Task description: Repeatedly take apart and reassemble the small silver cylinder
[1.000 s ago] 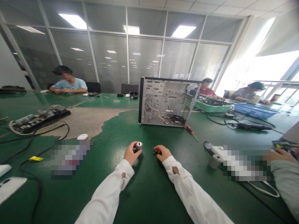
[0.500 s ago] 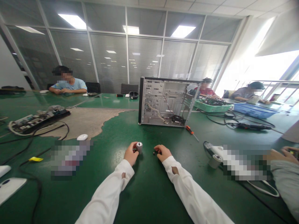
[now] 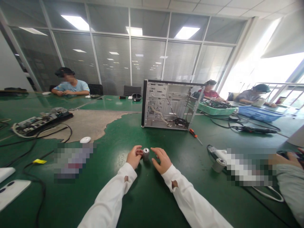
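Note:
A small grey metal cylinder (image 3: 146, 155) stands upright on the green table (image 3: 142, 196), with a dark spot on its top. Just left of it is my left hand (image 3: 135, 156), its fingers loosely bent and apart, the fingertips beside the cylinder. My right hand (image 3: 162, 160) is to the cylinder's right, fingers spread, with nothing visible between them. Beyond both hands an open computer case (image 3: 169, 104) stands on the table. An orange-handled screwdriver (image 3: 195, 136) lies near its right front corner.
A second cylinder (image 3: 218, 165) and a white power strip (image 3: 237, 163) lie to the right, near another person's hand (image 3: 282, 160). A circuit assembly (image 3: 42, 122) and cables are at the left. Green (image 3: 217, 110) and blue (image 3: 260, 114) baskets stand farther back.
My left hand has loosened from the cylinder, which now stands slightly farther right. My right hand has opened and moved left toward it; the small dark piece at its fingertips is no longer visible there.

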Demonstrator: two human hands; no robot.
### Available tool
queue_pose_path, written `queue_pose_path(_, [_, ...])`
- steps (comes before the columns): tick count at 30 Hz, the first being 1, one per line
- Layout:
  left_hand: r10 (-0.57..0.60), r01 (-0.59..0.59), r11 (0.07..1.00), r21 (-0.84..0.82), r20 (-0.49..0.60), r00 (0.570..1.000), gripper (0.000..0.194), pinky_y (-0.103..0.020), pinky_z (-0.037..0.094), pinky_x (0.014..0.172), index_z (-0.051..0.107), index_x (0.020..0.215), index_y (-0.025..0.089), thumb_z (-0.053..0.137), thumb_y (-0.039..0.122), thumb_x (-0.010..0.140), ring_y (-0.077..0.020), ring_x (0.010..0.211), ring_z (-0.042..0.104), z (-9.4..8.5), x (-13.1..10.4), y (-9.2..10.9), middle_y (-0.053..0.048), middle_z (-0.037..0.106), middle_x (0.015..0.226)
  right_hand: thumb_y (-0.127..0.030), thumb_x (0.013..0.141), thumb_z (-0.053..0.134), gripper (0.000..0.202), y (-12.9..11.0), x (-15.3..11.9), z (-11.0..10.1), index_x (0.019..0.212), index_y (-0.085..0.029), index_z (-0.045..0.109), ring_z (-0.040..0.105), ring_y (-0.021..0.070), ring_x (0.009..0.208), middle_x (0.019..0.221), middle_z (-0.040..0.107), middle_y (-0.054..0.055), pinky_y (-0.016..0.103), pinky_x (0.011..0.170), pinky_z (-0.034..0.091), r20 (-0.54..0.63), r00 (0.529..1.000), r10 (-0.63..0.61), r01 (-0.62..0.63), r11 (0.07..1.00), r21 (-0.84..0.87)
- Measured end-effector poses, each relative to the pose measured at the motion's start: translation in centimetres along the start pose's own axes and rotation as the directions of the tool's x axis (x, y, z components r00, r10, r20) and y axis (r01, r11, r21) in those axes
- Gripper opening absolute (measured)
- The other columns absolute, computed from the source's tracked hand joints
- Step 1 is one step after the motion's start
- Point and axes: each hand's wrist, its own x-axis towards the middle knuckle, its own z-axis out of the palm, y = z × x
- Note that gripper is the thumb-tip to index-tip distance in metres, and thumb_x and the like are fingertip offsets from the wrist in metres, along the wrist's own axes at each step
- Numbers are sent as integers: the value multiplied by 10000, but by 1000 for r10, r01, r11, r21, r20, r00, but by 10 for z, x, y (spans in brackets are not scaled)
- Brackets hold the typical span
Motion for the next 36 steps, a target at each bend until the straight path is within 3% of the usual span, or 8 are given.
queue_pose_path(3, [-24,30,998,-63,90,996,458,-185,446,521,468,925,153,376,-58,530,-88,590,567,1,-5,3,10,587,673,-146,661,470,497,-9,-2,5,1148,-216,399,436,208,952,1042,476,90,359,782,411,38,999,-21,23,999,-43])
queue_pose_path(12, [-144,171,981,-94,243,959,430,-190,452,452,433,920,143,366,-31,532,-96,461,577,3,-16,18,30,577,574,-183,675,493,379,-29,-15,-5,1051,-200,453,467,185,902,962,530,66,339,801,398,116,993,-15,14,1000,7])
queue_pose_path(18, [-130,157,984,-82,267,955,436,-173,437,426,423,945,144,363,-7,540,-93,451,578,6,-19,19,26,572,592,-190,699,470,368,-38,-52,-43,1065,-217,441,487,176,908,980,532,64,314,785,418,130,991,36,-36,999,4])
queue_pose_path(21, [-106,136,984,-111,243,964,398,-179,447,442,428,929,138,377,6,557,-88,467,577,6,-17,16,22,563,602,-243,718,457,342,-25,-82,-68,1060,-227,450,509,179,888,975,540,68,308,755,437,76,992,99,-93,992,-84])
queue_pose_path(23, [-100,130,984,-117,236,967,388,-180,449,446,432,919,136,383,7,558,-84,470,572,6,-16,16,21,560,607,-315,725,445,322,-9,-105,-86,1035,-232,468,530,185,848,962,548,69,310,720,449,-26,984,174,-176,968,-181])
queue_pose_path(26, [-101,131,985,-115,236,967,380,-180,448,449,439,912,134,379,8,558,-78,470,566,5,-15,15,19,558,610,-426,710,416,371,22,-138,-120,1019,-230,478,555,186,775,961,554,64,305,668,459,-227,915,333,-393,859,-327])
queue_pose_path(31, [-71,103,987,-123,246,967,398,-195,454,464,442,914,133,365,5,544,-81,484,565,5,-14,12,17,552,625,-545,615,436,540,76,-179,-176,1026,-197,466,576,210,667,885,582,72,327,600,464,-444,744,499,-666,595,-449])
queue_pose_path(36, [-63,96,987,-127,246,967,387,-207,453,463,437,910,130,365,9,549,-88,485,565,5,-11,9,17,541,626,-548,602,442,582,96,-190,-193,1059,-188,425,588,209,661,929,556,89,315,567,469,-577,620,531,-775,527,-348])
